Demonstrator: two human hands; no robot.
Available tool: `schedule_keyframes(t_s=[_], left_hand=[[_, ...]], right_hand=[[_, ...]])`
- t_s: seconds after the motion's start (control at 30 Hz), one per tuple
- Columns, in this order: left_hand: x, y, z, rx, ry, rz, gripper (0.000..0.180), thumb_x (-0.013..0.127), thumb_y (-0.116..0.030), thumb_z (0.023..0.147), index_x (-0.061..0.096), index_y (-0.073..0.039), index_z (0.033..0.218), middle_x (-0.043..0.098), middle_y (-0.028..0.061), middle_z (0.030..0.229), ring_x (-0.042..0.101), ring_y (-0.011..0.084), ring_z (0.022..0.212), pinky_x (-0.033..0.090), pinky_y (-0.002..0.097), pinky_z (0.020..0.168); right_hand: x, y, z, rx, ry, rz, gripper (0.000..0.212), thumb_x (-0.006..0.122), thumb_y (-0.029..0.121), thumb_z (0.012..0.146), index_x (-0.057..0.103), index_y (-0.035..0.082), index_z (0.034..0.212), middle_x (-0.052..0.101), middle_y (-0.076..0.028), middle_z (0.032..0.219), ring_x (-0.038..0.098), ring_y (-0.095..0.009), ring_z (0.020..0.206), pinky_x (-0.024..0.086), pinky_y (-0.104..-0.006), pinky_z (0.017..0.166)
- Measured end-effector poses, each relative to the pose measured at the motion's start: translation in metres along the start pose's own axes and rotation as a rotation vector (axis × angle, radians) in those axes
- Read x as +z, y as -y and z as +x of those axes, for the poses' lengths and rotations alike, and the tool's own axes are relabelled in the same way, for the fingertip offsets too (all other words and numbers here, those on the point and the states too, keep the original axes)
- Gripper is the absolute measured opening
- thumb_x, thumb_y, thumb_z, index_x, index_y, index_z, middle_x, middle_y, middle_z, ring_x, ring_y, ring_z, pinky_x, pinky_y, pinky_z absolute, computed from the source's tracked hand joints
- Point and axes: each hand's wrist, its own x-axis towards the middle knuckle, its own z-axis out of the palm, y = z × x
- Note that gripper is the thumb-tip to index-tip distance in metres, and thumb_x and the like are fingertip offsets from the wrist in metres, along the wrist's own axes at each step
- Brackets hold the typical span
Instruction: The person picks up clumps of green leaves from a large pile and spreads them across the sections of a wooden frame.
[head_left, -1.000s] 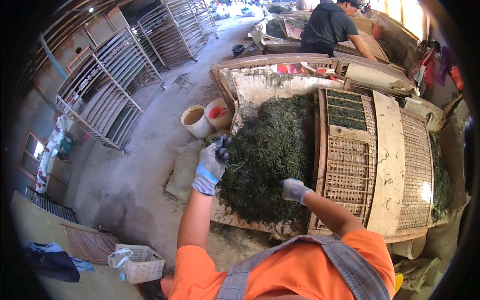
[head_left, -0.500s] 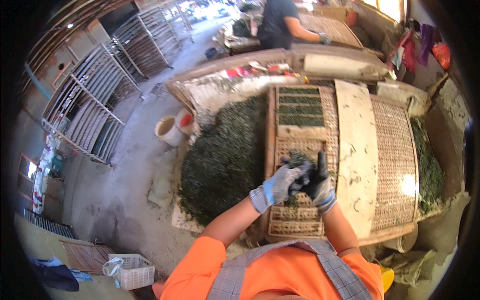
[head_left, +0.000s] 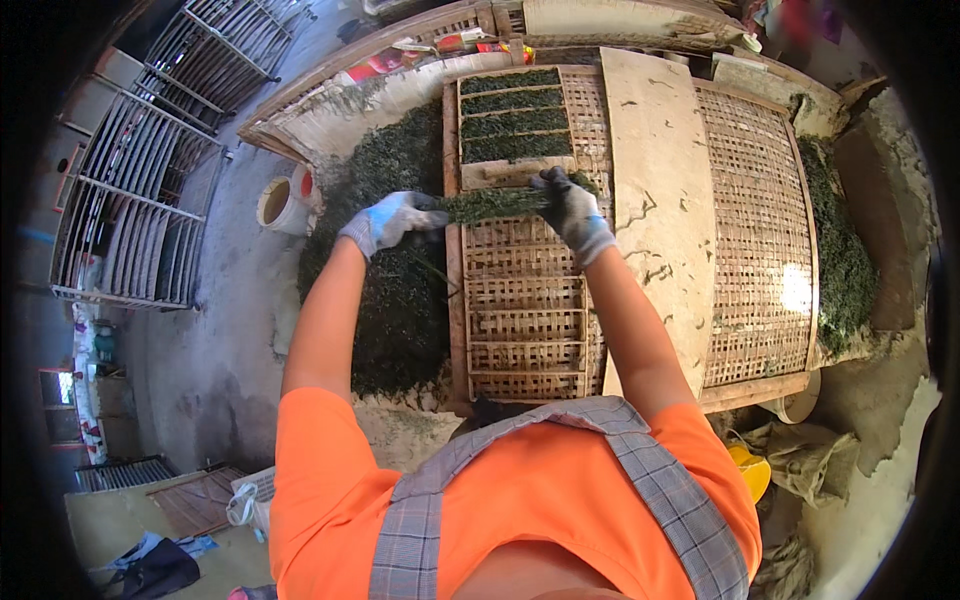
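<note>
A long strip of dark green stringy plant strands (head_left: 492, 204) stretches between my two gloved hands, over the slatted frame (head_left: 525, 310) just below a pale wooden bar (head_left: 515, 172). At its left end, my left hand (head_left: 395, 220) has its fingers closed around the strands, above the edge of a dark green heap (head_left: 385, 300). My right hand (head_left: 576, 214) grips the right end, its dark fingertips bent around it. Beyond the bar, several rows of the same strands (head_left: 512, 120) fill the frame's far slots. The nearer slots show bare woven lattice.
A pale board (head_left: 660, 230) lies to the right of the frame, then a woven panel (head_left: 757, 240) and another green heap (head_left: 840, 250). Buckets (head_left: 275, 203) stand on the floor at left, near metal racks (head_left: 140, 200). A wooden rail (head_left: 370, 50) borders the far side.
My hands have moved apart and forward, drawing the bunched strands out into a strip. My view has shifted, and the person across the bench is out of sight.
</note>
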Motion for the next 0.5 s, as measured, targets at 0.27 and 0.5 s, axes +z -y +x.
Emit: schedule_keyframes(t_s=[0.27,0.5], left_hand=[[0.014,0.11,0.132,0.462,-1.045,0.483,0.041,0.05,-0.033,0.095,0.057,-0.009,0.128,0.059,0.0202,0.125,0.054,0.0405,0.113,0.043,0.0468,0.1],[0.074,0.114,0.135,0.135,-1.095,0.827,0.057,0.047,-0.036,0.097,0.035,-0.018,0.15,0.024,0.0096,0.159,0.026,0.0345,0.143,0.023,0.0598,0.113]], right_hand=[[-0.003,-0.031,0.028,-0.374,-0.338,-1.781,0.04,0.075,0.037,0.081,0.068,0.009,0.109,0.07,-0.014,0.095,0.067,-0.028,0.087,0.054,-0.0367,0.078],[-0.066,0.021,0.002,-0.569,-0.694,-1.471,0.026,0.072,0.027,0.082,0.069,0.005,0.096,0.071,-0.016,0.08,0.07,-0.033,0.081,0.054,-0.0434,0.074]])
